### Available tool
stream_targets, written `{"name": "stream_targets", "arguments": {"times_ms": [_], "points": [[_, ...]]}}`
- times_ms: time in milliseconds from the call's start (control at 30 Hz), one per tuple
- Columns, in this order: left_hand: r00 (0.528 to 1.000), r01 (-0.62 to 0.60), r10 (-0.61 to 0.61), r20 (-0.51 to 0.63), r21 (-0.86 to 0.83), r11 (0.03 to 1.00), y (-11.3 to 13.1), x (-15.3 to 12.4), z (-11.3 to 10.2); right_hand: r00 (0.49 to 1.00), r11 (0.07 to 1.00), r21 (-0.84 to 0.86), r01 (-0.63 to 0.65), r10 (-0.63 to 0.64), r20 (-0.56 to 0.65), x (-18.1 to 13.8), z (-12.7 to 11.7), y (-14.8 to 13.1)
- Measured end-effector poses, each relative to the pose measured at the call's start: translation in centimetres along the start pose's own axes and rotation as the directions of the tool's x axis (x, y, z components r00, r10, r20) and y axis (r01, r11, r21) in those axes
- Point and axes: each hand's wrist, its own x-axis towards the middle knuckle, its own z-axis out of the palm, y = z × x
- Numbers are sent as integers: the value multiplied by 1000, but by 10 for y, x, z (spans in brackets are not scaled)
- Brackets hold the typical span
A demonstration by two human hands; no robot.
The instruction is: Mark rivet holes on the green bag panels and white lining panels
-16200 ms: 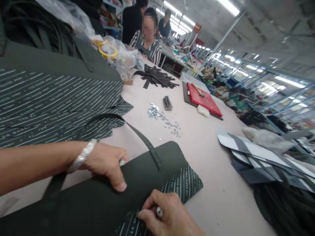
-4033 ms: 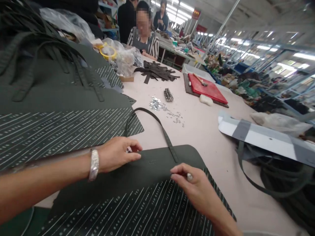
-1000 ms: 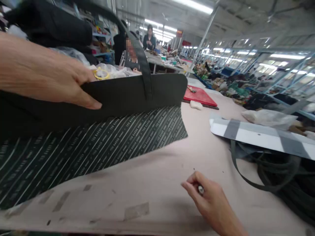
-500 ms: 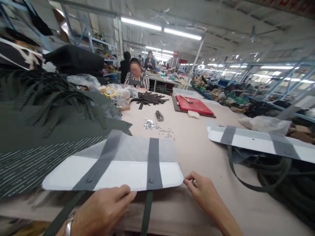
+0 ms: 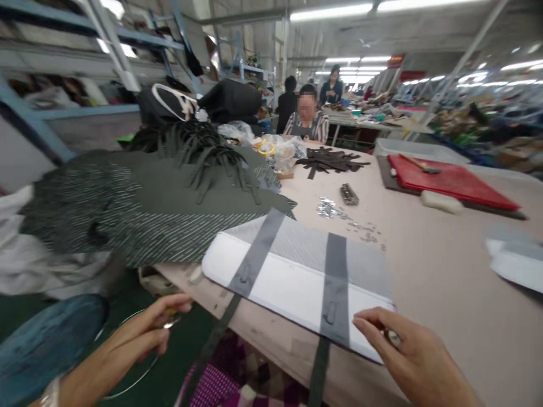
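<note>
A white panel (image 5: 292,282) with a grey fabric flap and two grey strips (image 5: 335,288) lies slantwise along the table's near edge. Dark green straps (image 5: 320,367) hang from it over the edge. My right hand (image 5: 407,350) is at the panel's right end, thumb and forefinger pinched together over its surface; something small and shiny shows among the curled fingers. Off the table, over the floor to the left, my left hand (image 5: 148,328) has its thumb and fingers apart. A metallic glint shows between them, too blurred to name.
Dark green striped fabric with straps (image 5: 182,226) covers the table's left. Small metal pieces (image 5: 326,207), a metallic bundle (image 5: 349,194) and dark strips (image 5: 331,160) lie beyond the panel. A hammer (image 5: 419,164) rests on a red slab (image 5: 458,183). A blue stool (image 5: 51,339) stands left. A co-worker (image 5: 307,121) sits opposite.
My left hand has let go of the panel's near edge and moved left, off the table. My right hand has shifted from the panel's corner onto its surface. The view has turned left.
</note>
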Motion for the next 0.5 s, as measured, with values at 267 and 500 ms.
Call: {"name": "stream_targets", "arguments": {"times_ms": [267, 500], "points": [[984, -175, 173, -47, -459, 871, 85, 17, -1, 924, 906, 224, 358, -378, 52, 36, 40, -82], [947, -261, 322, -23, -640, 722, 102, 41, 22, 886, 817, 379, 435, -464, -15, 51, 61, -112]]}}
